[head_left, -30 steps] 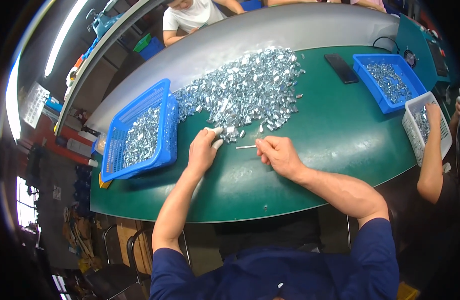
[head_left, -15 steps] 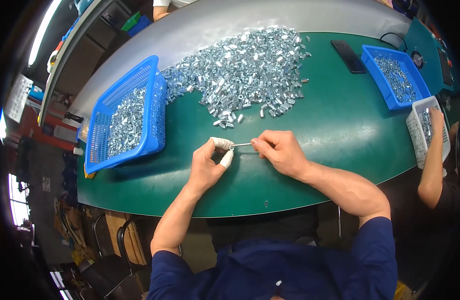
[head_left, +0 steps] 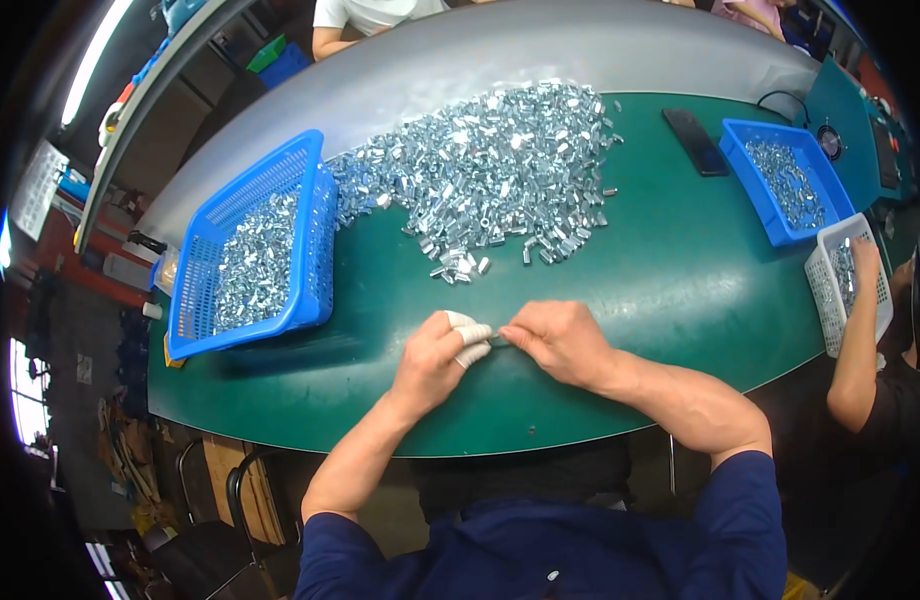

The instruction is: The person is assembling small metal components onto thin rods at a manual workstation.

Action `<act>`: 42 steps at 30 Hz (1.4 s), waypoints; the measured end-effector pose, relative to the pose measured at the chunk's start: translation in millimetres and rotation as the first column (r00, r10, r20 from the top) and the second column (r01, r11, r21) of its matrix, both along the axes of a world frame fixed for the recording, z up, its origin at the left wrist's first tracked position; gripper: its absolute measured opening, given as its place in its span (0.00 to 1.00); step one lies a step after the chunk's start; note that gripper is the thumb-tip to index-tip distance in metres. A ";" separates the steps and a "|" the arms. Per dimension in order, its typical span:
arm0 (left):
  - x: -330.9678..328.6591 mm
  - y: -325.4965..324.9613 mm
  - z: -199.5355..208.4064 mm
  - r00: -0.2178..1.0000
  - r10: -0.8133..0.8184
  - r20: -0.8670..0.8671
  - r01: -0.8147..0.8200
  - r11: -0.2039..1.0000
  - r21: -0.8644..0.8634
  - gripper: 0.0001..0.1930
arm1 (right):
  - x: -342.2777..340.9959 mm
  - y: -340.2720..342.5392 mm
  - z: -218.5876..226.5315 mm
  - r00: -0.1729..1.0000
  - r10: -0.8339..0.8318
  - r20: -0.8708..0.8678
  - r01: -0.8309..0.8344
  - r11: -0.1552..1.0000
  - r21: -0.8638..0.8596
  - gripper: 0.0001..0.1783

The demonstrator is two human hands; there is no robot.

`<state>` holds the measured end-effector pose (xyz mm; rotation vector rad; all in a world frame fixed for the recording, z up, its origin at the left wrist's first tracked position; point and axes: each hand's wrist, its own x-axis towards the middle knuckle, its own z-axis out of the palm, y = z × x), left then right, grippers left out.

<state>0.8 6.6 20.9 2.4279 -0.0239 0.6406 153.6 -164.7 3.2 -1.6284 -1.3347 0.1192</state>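
Observation:
My left hand (head_left: 427, 362), with white covers on its thumb and forefinger, is closed in a pinch over the green table. Its fingertips hide most of the small metal nut they hold. Close against it, my right hand (head_left: 562, 345) pinches a thin metal rod (head_left: 497, 337); only a short bit shows between the two hands. Just beyond them spreads a big pile of silvery long nuts (head_left: 510, 170), a few lying loose at its near edge.
At the left stands a blue perforated basket (head_left: 318, 250) with many such nuts inside. A black phone (head_left: 694, 142) lies at the far right, beside a blue tray (head_left: 775, 232) of nuts. A co-worker's hand (head_left: 865, 258) reaches into a white basket (head_left: 825, 320).
My hands have come closer together, and the rod that showed between them is now mostly hidden. My left fingers have closed further round the nut. The whole view has shifted slightly.

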 end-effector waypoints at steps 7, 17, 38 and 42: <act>2.1 -6.9 6.3 0.999 -0.004 0.051 0.006 0.999 -0.035 0.13 | -8.5 0.4 4.6 0.943 -0.018 -0.333 -0.032 0.989 -0.143 0.18; -5.0 -5.1 0.3 0.981 0.101 -0.166 -0.158 0.911 -0.381 0.08 | -2.1 2.0 7.0 0.977 0.028 -0.211 -0.023 0.999 0.027 0.10; -23.3 4.0 35.2 0.994 0.098 0.038 -0.101 0.992 0.082 0.09 | -6.1 -1.1 5.9 0.949 0.057 -0.311 -0.071 0.997 -0.034 0.17; -49.6 48.0 82.9 0.943 0.304 0.138 -0.325 0.930 0.170 0.08 | 5.6 -4.6 9.8 0.919 -0.036 -0.392 0.043 0.999 0.009 0.15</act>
